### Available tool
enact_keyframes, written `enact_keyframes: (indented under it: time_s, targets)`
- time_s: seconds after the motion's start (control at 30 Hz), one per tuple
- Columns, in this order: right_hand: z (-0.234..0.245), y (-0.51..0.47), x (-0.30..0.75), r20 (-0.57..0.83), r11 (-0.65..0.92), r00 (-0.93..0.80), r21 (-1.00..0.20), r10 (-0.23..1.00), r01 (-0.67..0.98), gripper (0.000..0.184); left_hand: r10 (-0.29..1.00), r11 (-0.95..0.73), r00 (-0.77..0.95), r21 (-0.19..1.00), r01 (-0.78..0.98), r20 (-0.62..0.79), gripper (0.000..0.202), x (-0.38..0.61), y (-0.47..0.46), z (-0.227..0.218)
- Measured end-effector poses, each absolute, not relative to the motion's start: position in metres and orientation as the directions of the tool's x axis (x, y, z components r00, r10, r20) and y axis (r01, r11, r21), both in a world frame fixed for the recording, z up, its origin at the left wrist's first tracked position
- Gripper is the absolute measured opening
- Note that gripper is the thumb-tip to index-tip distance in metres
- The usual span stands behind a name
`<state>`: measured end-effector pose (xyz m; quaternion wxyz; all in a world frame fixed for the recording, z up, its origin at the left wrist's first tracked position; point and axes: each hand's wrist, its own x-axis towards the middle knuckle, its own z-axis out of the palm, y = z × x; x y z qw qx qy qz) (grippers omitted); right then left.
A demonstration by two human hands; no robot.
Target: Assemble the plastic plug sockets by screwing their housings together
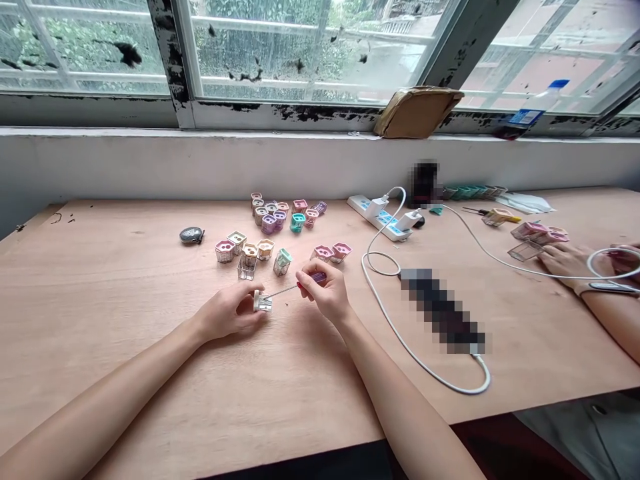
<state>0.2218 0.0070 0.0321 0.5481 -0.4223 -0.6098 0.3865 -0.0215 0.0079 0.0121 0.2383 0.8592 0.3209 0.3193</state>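
Bare forearms (95, 407) reach in from the bottom edge across a pale plywood table (100, 300). The left hand (227, 311) curls its fingers around a small clear plastic housing (263, 301) with a white end, held just above the wood. The right hand (325, 291) pinches the purple handle of a slim screwdriver (285, 289) between thumb and fingers, its thin shaft reaching toward the housing. Beyond them, pastel plastic cube-shaped pieces (280, 233) lie in loose clusters, and a dark oval object (191, 235) sits alone to the left. Farther right, a white power strip (379, 217) trails a white cable (425, 360). At the right edge, another person's hand (563, 261) rests beside more pastel pieces (537, 232). Past the table, a white sill holds a brown packet (417, 112), with a water bottle (537, 107) near a rain-streaked window (310, 53). Pixelated patches (443, 310) hide objects on the table, and whether the shaft touches the housing is hard to make out
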Motion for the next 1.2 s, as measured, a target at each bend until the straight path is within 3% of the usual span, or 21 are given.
enact_keyframes:
  time_s: [0.23,0.7,1.2]
  targets:
    - [0.0327,0.0071,0.2198,0.340,0.344,-0.055,-0.935,0.939,0.090,0.045,0.634,-0.739,0.639,0.584,0.335,0.436,0.015,-0.0212,0.0095,0.0160]
    - [0.0326,0.0101,0.2258,0.376,0.374,0.019,-0.926,0.926,0.055,0.041,0.643,-0.730,0.634,0.595,0.336,0.430,0.016,-0.0231,0.0106,0.0142]
    - [0.0304,0.0096,0.2249,0.360,0.362,-0.034,-0.926,0.932,0.109,0.040,0.637,-0.732,0.645,0.593,0.335,0.423,0.015,-0.0224,0.0107,0.0159]
